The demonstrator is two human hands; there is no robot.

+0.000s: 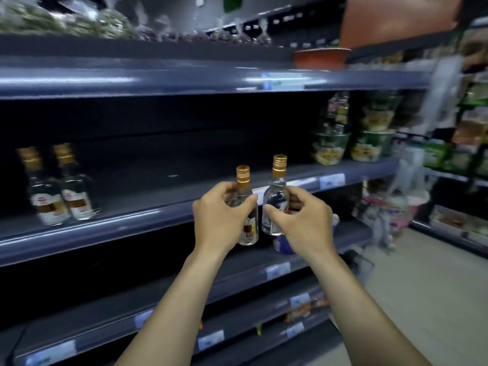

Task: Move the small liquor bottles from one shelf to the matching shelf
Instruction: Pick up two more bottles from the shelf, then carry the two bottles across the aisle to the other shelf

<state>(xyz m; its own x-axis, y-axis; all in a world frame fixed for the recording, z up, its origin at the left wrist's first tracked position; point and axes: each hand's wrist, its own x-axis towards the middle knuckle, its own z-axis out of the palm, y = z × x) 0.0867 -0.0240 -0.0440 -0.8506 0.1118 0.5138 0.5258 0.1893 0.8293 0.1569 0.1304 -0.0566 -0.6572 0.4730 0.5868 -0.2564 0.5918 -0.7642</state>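
Observation:
My left hand (220, 212) grips a small clear liquor bottle (248, 228) with a gold cap, held upright in front of the middle shelf (132, 220). My right hand (301, 220) grips a second small clear bottle (274, 204) with a gold cap, close beside the first. Both bottles hang in the air just before the shelf's front edge. Two more small gold-capped bottles (60, 186) stand side by side on the same shelf at the far left.
Green instant-noodle cups (351, 146) are stacked at the right end of the middle shelf. An orange bowl (320, 58) sits on the shelf above. Lower shelves carry price tags (277, 270). A blue-capped item (284, 245) shows below my right hand. The aisle floor runs off to the right.

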